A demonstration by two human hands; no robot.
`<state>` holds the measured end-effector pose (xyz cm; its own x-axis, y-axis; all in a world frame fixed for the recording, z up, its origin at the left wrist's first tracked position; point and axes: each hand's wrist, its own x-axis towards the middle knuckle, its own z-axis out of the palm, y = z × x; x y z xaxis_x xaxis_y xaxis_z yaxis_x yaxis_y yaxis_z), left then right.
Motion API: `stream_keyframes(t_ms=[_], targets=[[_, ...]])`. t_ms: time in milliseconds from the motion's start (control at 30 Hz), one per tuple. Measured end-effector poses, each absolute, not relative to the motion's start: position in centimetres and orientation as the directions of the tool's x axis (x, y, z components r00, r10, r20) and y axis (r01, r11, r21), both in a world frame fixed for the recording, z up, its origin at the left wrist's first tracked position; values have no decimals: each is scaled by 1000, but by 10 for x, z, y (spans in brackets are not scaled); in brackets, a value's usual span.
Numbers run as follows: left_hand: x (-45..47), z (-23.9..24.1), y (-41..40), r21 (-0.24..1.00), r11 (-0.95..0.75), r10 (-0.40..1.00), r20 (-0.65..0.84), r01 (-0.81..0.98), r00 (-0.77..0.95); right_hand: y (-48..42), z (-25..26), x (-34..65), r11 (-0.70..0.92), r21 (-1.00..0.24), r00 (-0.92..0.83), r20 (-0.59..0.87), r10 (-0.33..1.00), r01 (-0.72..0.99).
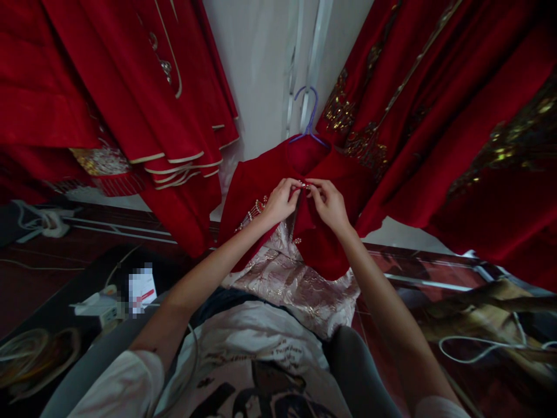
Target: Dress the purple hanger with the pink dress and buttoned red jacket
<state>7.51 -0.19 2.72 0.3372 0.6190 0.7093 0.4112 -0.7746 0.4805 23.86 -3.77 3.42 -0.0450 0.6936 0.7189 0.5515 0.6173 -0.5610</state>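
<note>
Head view: with left hand (281, 202) and right hand (329, 204) pinching the jacket (322, 249) at its clasp (306, 186), best keep both edges level and tug gently.

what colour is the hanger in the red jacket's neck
Purple-blue; the hanger shows best in the head view.

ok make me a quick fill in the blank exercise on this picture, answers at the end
1. The left hand and the right hand both grip the front of the short red cloth jacket with bent ____.
2. The slim purple hanger at the jacket's neck is topped by a curved ____.
3. The pale beaded trim with hanging strands is nearer the ____ hand.
4. Decorated red fabric garments hang on ____ sides of the jacket.

Missing words: fingers; hook; left; both
</note>
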Motion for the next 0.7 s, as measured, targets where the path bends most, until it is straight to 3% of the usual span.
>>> stream_keyframes(t_ms=[133, 333, 700], targets=[[74, 40, -6, 379, -767, 618, 653, 518, 438, -34, 37, 239, 613, -558, -5, 737, 675, 560], [79, 55, -5, 263, -714, 627, 653, 649, 425, -21, 30, 240, 609, -691, 129, 695, 707, 390], [81, 57, 3, 138, -755, 556, 653, 641, 514, -17, 27, 244, 598, -772, 169, 632, 756, 216]])
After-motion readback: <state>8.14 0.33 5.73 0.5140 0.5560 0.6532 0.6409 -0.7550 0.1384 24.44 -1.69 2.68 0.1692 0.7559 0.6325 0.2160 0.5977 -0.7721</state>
